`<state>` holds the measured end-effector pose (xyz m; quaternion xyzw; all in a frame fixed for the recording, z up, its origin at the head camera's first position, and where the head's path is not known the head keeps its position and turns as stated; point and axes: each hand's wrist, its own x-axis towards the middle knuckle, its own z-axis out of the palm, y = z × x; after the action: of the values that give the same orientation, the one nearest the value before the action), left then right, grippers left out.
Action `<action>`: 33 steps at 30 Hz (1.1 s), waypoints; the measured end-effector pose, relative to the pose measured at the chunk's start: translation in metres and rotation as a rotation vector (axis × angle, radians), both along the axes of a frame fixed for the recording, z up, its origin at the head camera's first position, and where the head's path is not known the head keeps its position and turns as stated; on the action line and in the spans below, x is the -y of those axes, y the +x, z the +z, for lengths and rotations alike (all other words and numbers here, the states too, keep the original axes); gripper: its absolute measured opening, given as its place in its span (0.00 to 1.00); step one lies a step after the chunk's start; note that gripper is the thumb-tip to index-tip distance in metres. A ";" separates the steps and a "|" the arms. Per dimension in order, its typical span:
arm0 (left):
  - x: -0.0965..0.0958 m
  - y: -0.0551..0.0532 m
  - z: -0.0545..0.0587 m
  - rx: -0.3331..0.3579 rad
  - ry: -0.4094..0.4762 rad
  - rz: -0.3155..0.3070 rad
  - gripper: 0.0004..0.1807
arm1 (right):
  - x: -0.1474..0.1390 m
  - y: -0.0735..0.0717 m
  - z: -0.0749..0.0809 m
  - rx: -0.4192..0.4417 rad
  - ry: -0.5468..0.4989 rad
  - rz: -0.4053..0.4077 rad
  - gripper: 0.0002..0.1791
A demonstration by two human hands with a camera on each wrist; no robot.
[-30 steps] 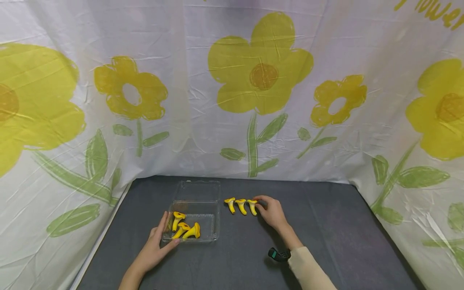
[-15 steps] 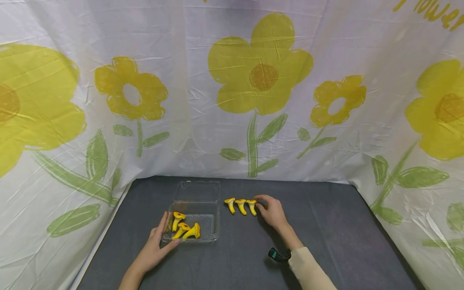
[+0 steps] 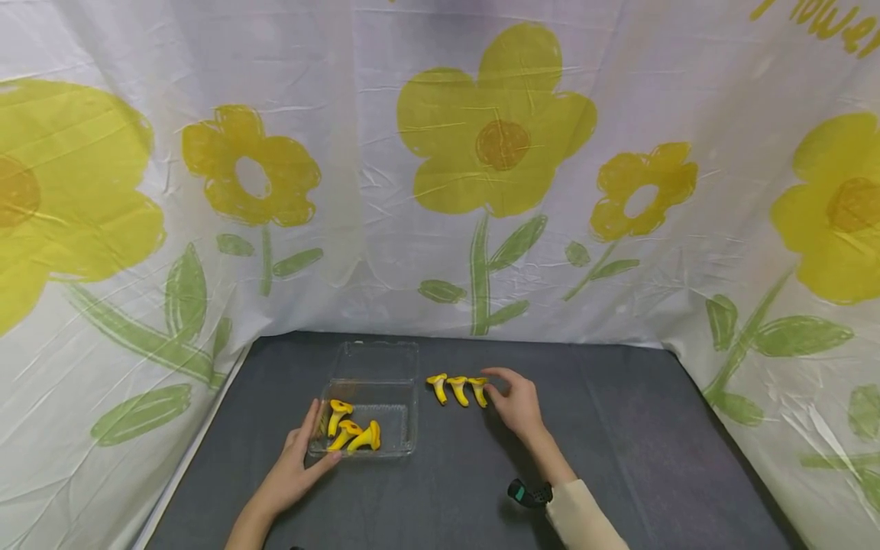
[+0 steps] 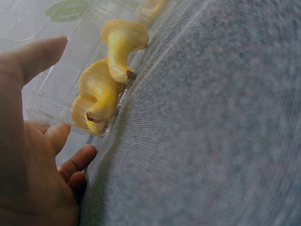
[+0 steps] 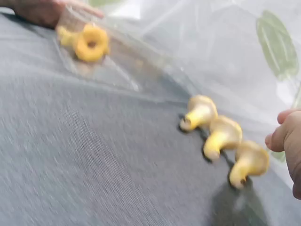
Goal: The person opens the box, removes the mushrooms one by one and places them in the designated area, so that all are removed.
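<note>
My left hand (image 3: 290, 472) rests at the near left corner of an open clear plastic clamshell box (image 3: 395, 431), fingers straight along its side and thumb at its front edge. Inside the box's left half lie yellow chanterelle mushrooms: one at the back (image 3: 339, 416), a front one (image 3: 344, 435) and another beside it (image 3: 366, 437). Right of the box, three more chanterelles stand in a row: left (image 3: 438, 388), middle (image 3: 458, 390) and right (image 3: 478, 391). My right hand (image 3: 517, 401) hovers beside the right chanterelle (image 5: 249, 162), fingers loosely bent, with a gap showing in the right wrist view.
The box's lid (image 3: 378, 360) lies folded back toward the rear. A dark grey cloth (image 3: 619, 443) covers the table. White curtains (image 3: 371, 229) with printed flowers enclose the back and sides. A black band with a device (image 3: 529, 494) sits on the right wrist.
The rightmost chanterelle has shifted very slightly left, closer to the middle one. My right fingers, at its cap a second ago, are now apart from it. My left hand stays put.
</note>
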<state>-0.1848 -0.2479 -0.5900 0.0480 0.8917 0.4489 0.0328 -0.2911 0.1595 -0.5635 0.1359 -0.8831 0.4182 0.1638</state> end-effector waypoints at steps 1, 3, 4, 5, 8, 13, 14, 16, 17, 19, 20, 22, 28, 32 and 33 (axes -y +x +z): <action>0.000 -0.001 0.000 -0.008 0.002 -0.004 0.58 | 0.002 0.002 0.001 -0.008 -0.010 0.008 0.15; 0.000 -0.002 -0.001 -0.023 0.005 -0.008 0.57 | 0.008 0.005 0.003 -0.021 -0.017 0.029 0.15; -0.001 -0.003 -0.001 -0.032 0.006 -0.010 0.57 | 0.011 0.006 0.004 -0.026 -0.020 0.040 0.15; -0.001 -0.003 -0.002 -0.036 0.007 -0.011 0.57 | 0.015 0.008 0.005 -0.027 -0.022 0.050 0.15; -0.001 -0.004 -0.002 -0.046 0.003 -0.012 0.57 | 0.027 0.012 0.007 -0.033 -0.021 0.067 0.16; -0.002 -0.005 -0.002 -0.041 0.002 -0.005 0.57 | 0.050 0.022 0.010 -0.043 -0.066 0.105 0.15; -0.002 -0.005 -0.002 -0.039 0.003 -0.003 0.57 | 0.056 0.024 0.010 -0.043 -0.075 0.115 0.15; -0.001 -0.004 -0.002 -0.042 0.000 -0.003 0.57 | 0.068 0.030 0.012 -0.039 -0.085 0.127 0.14; -0.001 -0.003 -0.001 -0.044 -0.001 -0.004 0.57 | 0.074 0.032 0.012 -0.037 -0.087 0.133 0.14; 0.000 -0.002 0.000 -0.043 0.000 -0.005 0.57 | 0.086 0.038 0.015 -0.017 -0.095 0.154 0.14; 0.000 -0.002 0.000 -0.044 0.000 -0.005 0.57 | 0.092 0.041 0.016 -0.006 -0.096 0.165 0.13; 0.000 -0.002 0.001 -0.044 0.001 -0.004 0.58 | 0.105 0.047 0.019 0.011 -0.089 0.189 0.13; 0.000 0.000 0.000 -0.047 0.000 0.002 0.57 | 0.140 0.064 0.025 0.038 -0.006 0.238 0.11; 0.001 0.002 0.000 -0.050 0.000 0.004 0.57 | 0.157 0.070 0.029 0.048 0.111 0.219 0.10; 0.001 0.002 0.000 -0.051 0.001 0.003 0.57 | 0.161 0.071 0.031 0.051 0.138 0.210 0.10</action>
<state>-0.1826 -0.2486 -0.5905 0.0582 0.8922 0.4478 0.0093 -0.2203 -0.0011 -0.5329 0.2279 -0.8946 0.3745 0.0868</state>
